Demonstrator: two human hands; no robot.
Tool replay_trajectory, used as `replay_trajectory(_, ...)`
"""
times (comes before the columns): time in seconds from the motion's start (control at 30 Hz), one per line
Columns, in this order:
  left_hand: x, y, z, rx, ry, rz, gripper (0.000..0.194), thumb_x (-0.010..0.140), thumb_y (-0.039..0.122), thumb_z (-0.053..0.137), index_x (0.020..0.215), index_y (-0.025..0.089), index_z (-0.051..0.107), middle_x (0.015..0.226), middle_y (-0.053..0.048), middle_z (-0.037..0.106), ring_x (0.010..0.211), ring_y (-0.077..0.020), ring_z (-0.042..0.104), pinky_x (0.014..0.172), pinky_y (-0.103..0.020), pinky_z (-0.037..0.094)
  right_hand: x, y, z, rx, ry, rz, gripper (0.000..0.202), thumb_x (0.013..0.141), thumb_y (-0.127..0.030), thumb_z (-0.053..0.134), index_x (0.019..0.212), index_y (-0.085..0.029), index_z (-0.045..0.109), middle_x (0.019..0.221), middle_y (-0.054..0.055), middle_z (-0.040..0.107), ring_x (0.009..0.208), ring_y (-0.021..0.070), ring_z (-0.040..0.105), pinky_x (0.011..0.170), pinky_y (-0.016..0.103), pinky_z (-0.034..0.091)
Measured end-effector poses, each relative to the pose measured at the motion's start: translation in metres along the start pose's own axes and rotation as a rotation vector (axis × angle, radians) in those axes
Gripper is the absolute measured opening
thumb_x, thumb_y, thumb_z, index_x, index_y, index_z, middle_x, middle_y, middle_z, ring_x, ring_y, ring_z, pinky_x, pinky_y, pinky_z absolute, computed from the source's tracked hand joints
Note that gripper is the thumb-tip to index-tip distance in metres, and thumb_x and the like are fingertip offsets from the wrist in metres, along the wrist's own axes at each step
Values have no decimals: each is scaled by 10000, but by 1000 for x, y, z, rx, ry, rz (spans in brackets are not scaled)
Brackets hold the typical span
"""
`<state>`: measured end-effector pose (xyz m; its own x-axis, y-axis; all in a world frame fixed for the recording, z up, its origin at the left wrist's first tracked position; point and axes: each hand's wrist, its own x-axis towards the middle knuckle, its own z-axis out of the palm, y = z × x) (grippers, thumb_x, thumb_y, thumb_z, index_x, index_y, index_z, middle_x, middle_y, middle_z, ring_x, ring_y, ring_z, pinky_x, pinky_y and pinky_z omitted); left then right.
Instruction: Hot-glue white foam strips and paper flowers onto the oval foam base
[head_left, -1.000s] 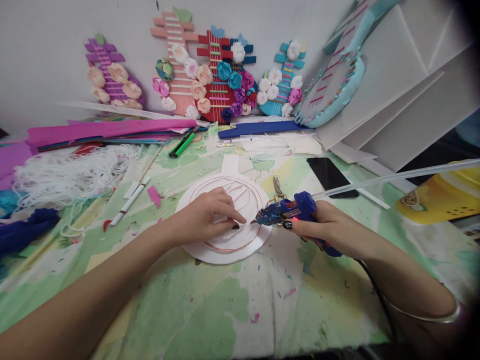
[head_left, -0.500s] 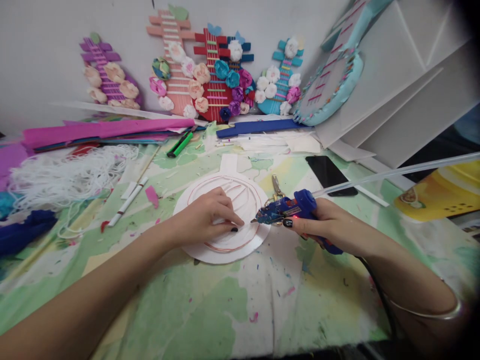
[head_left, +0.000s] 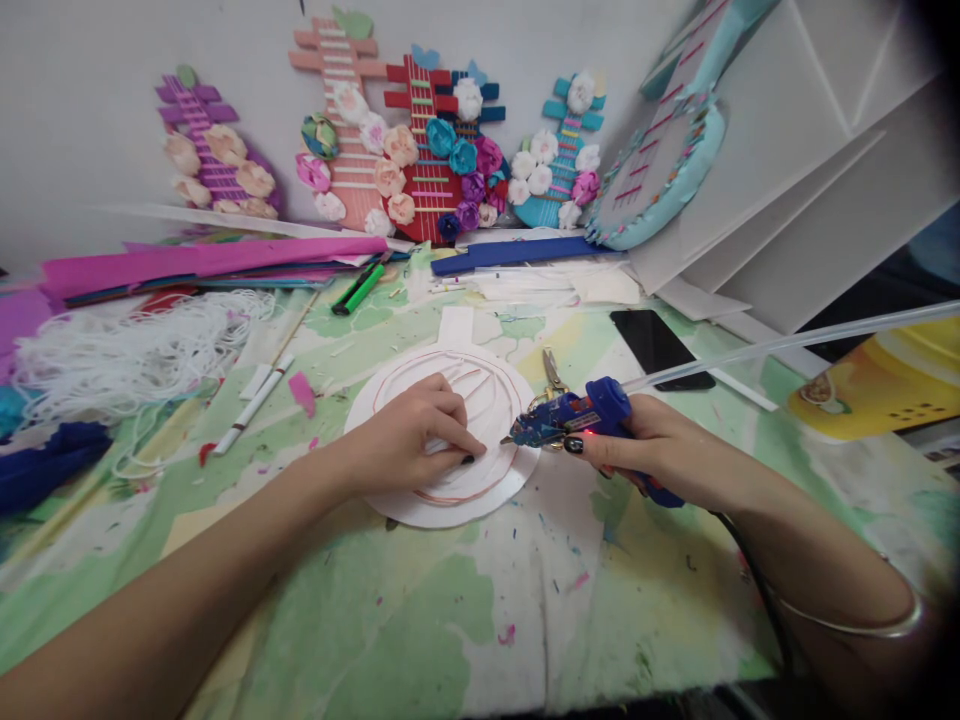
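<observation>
A round white board [head_left: 480, 510] with a short tab at its far side lies on the table, with reddish curved lines and raised white strips on it. My left hand [head_left: 424, 435] rests on the board, thumb and forefinger pinched together near its middle. Whatever sits between those fingertips is too small to make out. In my right hand [head_left: 652, 440] is a blue hot glue gun [head_left: 570, 415], gripped by its handle. Its nozzle points left, just over the board and close to my left fingertips. A long clear glue stick [head_left: 765, 348] sticks out of the gun's back.
Scissors [head_left: 553, 370] lie behind the glue gun, and a black phone [head_left: 660, 350] is farther right. White cord [head_left: 142, 345], a marker [head_left: 251, 405] and a green cutter [head_left: 360, 290] lie at left. Flower-decorated paper instruments [head_left: 431, 150] lean against the wall. A yellow container [head_left: 885, 380] stands at right.
Both hands and the glue gun stay almost in place. The whole view has shifted very slightly, and the nozzle still hovers by the left fingertips.
</observation>
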<state>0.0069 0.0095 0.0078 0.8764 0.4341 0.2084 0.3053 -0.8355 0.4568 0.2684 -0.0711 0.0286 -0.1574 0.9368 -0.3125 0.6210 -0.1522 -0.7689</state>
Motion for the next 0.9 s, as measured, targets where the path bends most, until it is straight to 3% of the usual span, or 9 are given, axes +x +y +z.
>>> replay_trajectory(0.9, -2, 7, -7, 98, -72, -3, 337, 702, 68, 543, 895, 264, 738, 892, -47, 539, 885, -194, 437, 811, -350, 394, 2, 4, -1, -14, 14, -18, 439, 783, -589, 551, 710, -159, 596, 568, 3, 523, 457, 92, 418, 389, 226, 296)
